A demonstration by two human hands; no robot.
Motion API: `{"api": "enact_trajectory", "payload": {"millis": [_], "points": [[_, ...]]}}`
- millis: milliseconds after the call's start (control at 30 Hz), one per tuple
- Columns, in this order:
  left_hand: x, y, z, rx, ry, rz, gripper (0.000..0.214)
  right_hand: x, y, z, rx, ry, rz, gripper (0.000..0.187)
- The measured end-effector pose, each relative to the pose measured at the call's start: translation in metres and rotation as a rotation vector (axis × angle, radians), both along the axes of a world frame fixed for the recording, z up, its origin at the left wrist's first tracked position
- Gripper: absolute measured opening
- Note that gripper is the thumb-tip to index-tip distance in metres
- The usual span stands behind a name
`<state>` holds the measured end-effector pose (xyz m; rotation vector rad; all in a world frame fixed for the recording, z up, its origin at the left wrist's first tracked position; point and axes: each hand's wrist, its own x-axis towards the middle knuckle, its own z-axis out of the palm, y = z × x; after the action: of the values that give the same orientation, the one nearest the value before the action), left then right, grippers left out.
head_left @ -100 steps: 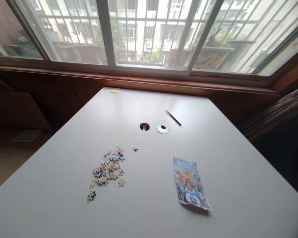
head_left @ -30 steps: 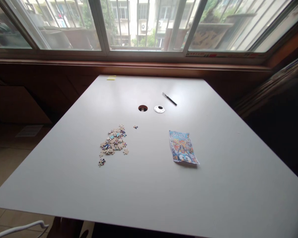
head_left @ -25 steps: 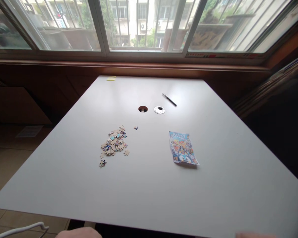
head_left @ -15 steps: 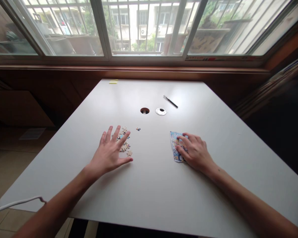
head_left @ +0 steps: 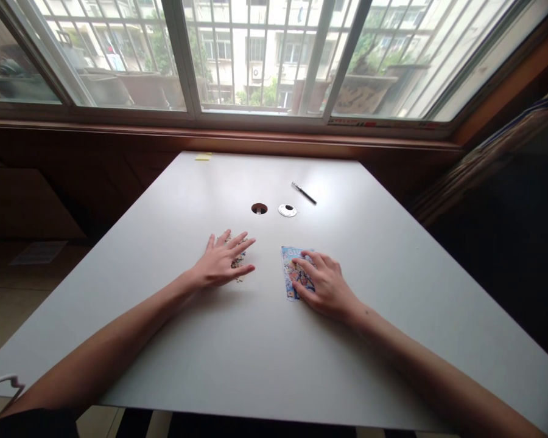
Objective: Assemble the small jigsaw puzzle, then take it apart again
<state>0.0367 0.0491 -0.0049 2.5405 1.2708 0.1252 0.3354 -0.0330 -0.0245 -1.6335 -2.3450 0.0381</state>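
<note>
My left hand (head_left: 220, 263) is spread flat, palm down, over a small heap of loose jigsaw pieces (head_left: 238, 260). Most of the heap is hidden beneath the fingers; some pieces show between them and by the thumb. To its right, my right hand (head_left: 325, 285) rests with parted, slightly bent fingers on a colourful printed picture sheet (head_left: 290, 274) lying on the table. Its right part is covered by that hand, and blue lettering shows along its top.
The white table (head_left: 237, 353) has a round cable hole (head_left: 259, 208) with its loose metal cover (head_left: 287, 210) beside it. Behind lie a black pen (head_left: 304, 193) and a yellow sticky note (head_left: 203, 157). A white cable (head_left: 4, 382) hangs at the near left edge.
My right hand and the picture sheet have shifted left across the table. My left hand has moved right over the pieces, and a separate piece beside the heap is now out of sight.
</note>
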Motion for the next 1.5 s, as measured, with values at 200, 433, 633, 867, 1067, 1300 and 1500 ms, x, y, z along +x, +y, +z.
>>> {"api": "enact_trajectory", "payload": {"millis": [200, 433, 633, 867, 1067, 1300, 1500], "points": [[-0.013, -0.004, -0.004, 0.050, 0.008, -0.052, 0.068, -0.014, -0.001, 0.003, -0.025, 0.029, 0.073, 0.043], [-0.015, -0.015, -0.006, 0.166, -0.029, -0.038, 0.057, -0.008, -0.008, 0.002, -0.013, 0.089, 0.100, 0.046], [0.005, -0.016, -0.007, 0.208, 0.071, -0.067, 0.065, 0.002, -0.001, 0.004, 0.013, 0.205, 0.122, 0.040], [-0.011, -0.009, -0.007, 0.252, 0.119, -0.086, 0.055, 0.010, 0.000, 0.001, -0.033, 0.103, 0.192, 0.048], [-0.023, -0.018, -0.009, 0.293, 0.130, -0.021, 0.063, 0.004, -0.005, -0.001, -0.017, 0.088, 0.208, 0.051], [-0.017, -0.025, -0.012, 0.340, 0.120, -0.016, 0.049, 0.000, -0.006, -0.002, -0.013, 0.075, 0.212, 0.051], [-0.021, -0.024, -0.011, 0.275, 0.102, -0.176, 0.049, 0.000, -0.005, -0.005, 0.008, 0.095, 0.216, 0.047]]}}
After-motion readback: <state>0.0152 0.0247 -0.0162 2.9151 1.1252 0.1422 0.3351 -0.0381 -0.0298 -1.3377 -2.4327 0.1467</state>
